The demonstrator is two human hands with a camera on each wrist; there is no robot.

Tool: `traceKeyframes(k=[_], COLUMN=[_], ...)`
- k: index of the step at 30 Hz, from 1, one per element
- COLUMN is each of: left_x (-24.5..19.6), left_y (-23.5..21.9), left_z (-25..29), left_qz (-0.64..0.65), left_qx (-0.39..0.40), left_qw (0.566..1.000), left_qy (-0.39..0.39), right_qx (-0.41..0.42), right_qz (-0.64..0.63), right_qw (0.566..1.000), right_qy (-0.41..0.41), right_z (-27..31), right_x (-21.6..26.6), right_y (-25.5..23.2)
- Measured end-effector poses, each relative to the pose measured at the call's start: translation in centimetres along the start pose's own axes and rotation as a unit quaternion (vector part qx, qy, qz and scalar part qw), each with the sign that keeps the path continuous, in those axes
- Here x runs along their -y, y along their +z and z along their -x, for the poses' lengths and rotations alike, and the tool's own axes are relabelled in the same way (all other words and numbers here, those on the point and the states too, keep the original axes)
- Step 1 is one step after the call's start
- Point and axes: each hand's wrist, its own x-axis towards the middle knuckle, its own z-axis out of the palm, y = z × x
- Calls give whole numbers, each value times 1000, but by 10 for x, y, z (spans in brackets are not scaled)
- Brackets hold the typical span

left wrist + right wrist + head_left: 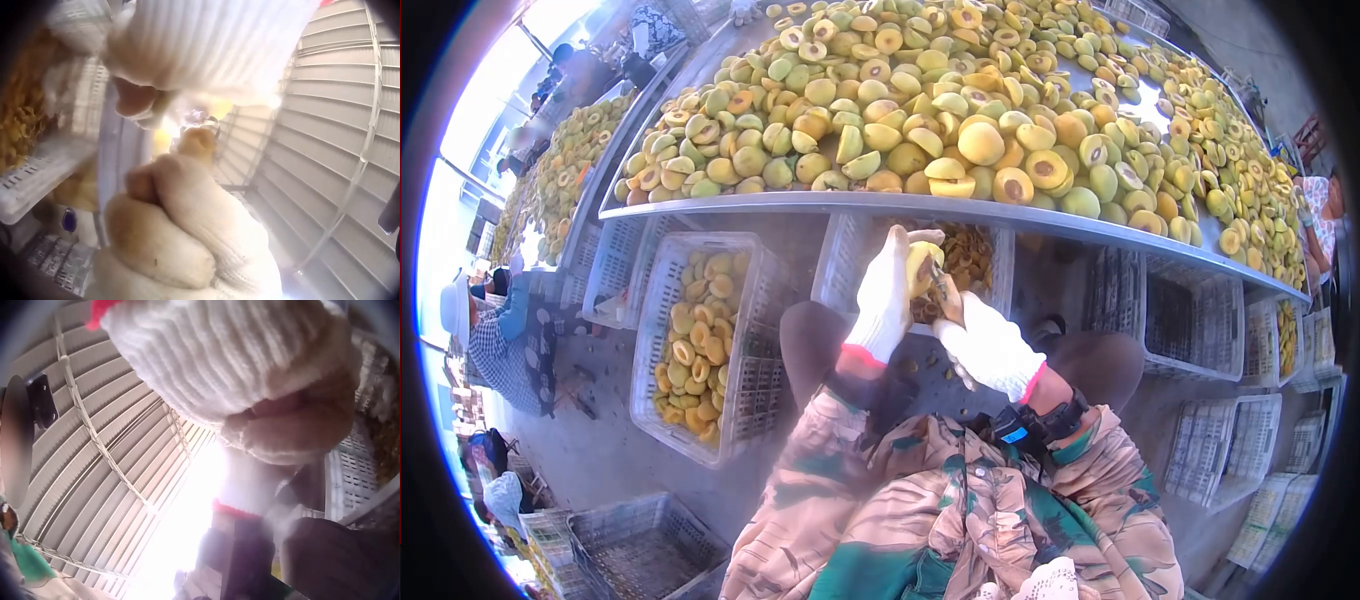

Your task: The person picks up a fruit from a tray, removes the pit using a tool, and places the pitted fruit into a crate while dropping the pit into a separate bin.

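Both hands wear white knit gloves with pink-red cuffs. The left hand (882, 298) (212, 50) (250, 478) holds a yellow fruit (921, 270) upright between thumb and fingers. The right hand (992, 348) (181, 231) (250, 375) curls round a tan, handle-like tool (948, 298) (197, 142), whose upper end meets the fruit's right side. Something thin and curved, like metal, shows by that end in the left wrist view. How far the tool enters the fruit is hidden.
A metal-edged table (800, 201) heaped with halved fruit spans the front. Beneath the hands, a crate (832, 268) holds brownish scraps. Another crate (643, 345) of fruit halves stands left, more crates (1190, 365) right. Several people sit or stand at the far left; one is at the right edge.
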Motion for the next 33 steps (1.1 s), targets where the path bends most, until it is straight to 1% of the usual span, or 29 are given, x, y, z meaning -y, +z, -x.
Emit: traceKeyframes(k=[1, 3, 4, 6, 7, 10, 12, 13, 15, 16, 17, 18, 20, 21, 22, 23, 24, 26, 27, 29, 30, 32, 33], left_x=[-2, 0, 0, -8, -11, -6, 1, 4, 8, 7, 5, 2, 0, 0, 1, 2, 2, 2, 2, 3, 4, 2, -4], left_y=[0, -2, -3, -6, -6, -1, 12, 16, 14, 14, 16, 18, 22, 23, 24, 26, 26, 26, 26, 24, 19, 6, -3], left_z=[-1, -6, -9, -18, -20, -22, -14, -10, -12, -12, -14, -15, -17, -17, -16, -16, -15, -13, -14, -17, -20, -25, -25], left_qz=[-25, -31, -35, 1, 19, 8, 21, 28, 55, 69, 36, 33, 27, 26, 25, 23, 35, 59, 82, 127, 143, 179, 86], left_qx=[2, 20, 28, 83, 109, 89, -6, -56, -78, -91, -110, -106, -96, -94, -92, -89, -73, -44, -26, 7, -8, -39, -148], left_qw=[1000, 999, 998, 984, 971, 986, 996, 997, 991, 988, 985, 983, 978, 980, 983, 985, 987, 990, 985, 970, 966, 957, 974], left_qy=[-11, -39, -53, -158, -211, -143, -84, -55, -90, -108, -131, -149, -183, -172, -160, -149, -139, -118, -150, -209, -214, -224, -149], right_qx=[-2, -7, 3, 25, 38, 65, 69, 80, 106, 106, 104, 102, 89, 80, 137, 192, 244, 284, 304, 311, 315, 321, 324], right_qz=[6, 21, 7, -21, -66, -192, -263, -268, -282, -242, -200, -159, -143, -136, -248, -356, -459, -500, -519, -521, -523, -530, -533], right_qw=[1000, 1000, 1000, 999, 996, 978, 961, 959, 952, 963, 973, 981, 984, 986, 957, 911, 850, 814, 795, 791, 789, 784, 781], right_qy=[0, -1, 9, 28, 36, 53, 54, 53, 55, 54, 51, 47, 49, 49, 63, 76, 88, 80, 76, 74, 74, 34, 15], right_z=[1, 4, 6, 10, 9, 6, 6, 6, 8, 10, 11, 12, 15, 15, 15, 14, 13, 10, 8, 5, 3, 1, -1], right_x=[0, 3, 4, 5, 2, -8, -9, -9, -9, -10, -10, -9, -7, -6, -8, -12, -16, -24, -27, -29, -30, -35, -39], right_y=[1, 1, -1, -2, -2, -3, -1, -2, 0, -1, -5, -7, -6, -7, -10, -14, -17, -20, -22, -22, -23, -28, -32])
